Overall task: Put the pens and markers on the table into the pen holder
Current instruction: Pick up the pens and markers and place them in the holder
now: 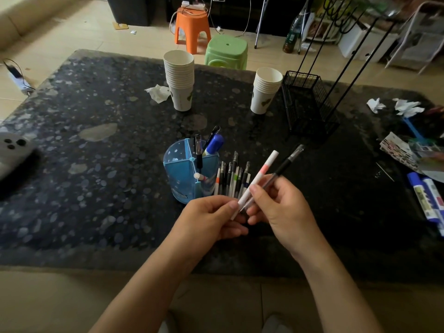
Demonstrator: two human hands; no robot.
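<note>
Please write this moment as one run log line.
both hands hold white pen, black pen | pen holder part filled | loose pens beside it

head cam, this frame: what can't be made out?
- Lower ends of the white pen and black pen: hidden inside the left hand and right hand.
- Pen row beside the blue holder: near ends hidden by the hands, count unclear.
- Markers: cut by the right edge.
- Grey object at the left edge: blurred, cut off.

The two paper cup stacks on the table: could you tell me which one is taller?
The left paper cup stack, beside the crumpled tissue, is taller; the right stack by the wire basket has fewer cups.
</note>
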